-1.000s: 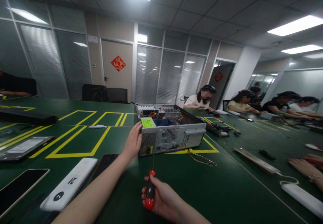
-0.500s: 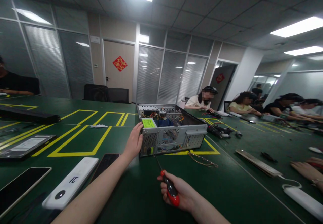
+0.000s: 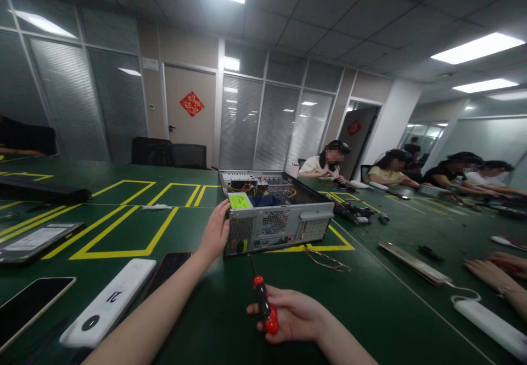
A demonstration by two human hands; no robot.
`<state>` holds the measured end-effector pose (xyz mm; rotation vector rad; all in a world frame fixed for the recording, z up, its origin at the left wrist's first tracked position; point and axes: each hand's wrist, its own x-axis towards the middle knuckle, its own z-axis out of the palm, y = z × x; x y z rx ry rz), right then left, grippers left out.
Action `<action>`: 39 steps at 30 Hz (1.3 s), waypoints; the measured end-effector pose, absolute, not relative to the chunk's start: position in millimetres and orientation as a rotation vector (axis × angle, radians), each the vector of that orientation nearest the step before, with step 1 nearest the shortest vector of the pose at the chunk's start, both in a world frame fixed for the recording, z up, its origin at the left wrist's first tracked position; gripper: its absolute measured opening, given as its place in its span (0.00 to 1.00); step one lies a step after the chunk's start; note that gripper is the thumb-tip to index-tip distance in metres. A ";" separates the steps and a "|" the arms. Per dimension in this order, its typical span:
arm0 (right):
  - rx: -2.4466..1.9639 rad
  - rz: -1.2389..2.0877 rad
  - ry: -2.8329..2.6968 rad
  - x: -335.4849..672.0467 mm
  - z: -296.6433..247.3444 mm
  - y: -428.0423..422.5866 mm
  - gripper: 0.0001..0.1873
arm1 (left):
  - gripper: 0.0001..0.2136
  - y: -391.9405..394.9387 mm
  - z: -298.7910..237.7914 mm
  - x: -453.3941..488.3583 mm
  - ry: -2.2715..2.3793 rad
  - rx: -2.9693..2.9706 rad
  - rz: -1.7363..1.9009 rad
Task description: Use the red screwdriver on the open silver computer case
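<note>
An open desktop computer case (image 3: 294,223) lies on the green table, its metal back panel facing me. My left hand (image 3: 214,230) holds the case at its left edge, beside the power supply with a bright green label (image 3: 239,200). In my right hand (image 3: 294,313) is a screwdriver (image 3: 262,298) with a red and black handle. Its thin shaft points away from me, toward the lower edge of the back panel. I cannot tell whether the tip touches a screw. Wires and a blue part show inside the case.
Left of my arm lie a white device marked 21 (image 3: 111,299), phones (image 3: 33,304) and a hard drive (image 3: 41,241). Thin cables (image 3: 327,259) lie right of the case, near black parts (image 3: 354,211). Further right are a power bank (image 3: 411,263) and another person's hands (image 3: 489,271).
My right hand has turned and its fingers have loosened around the screwdriver handle, which now stands more upright in view. My left hand stays on the case. The whole view has shifted slightly.
</note>
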<state>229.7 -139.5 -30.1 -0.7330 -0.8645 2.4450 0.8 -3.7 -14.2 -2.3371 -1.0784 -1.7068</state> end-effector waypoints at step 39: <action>-1.104 2.184 -0.844 222.0 -33.1 -144.4 0.24 | 0.20 -3.7 -14.6 1.4 -1.089 -2.336 -1.712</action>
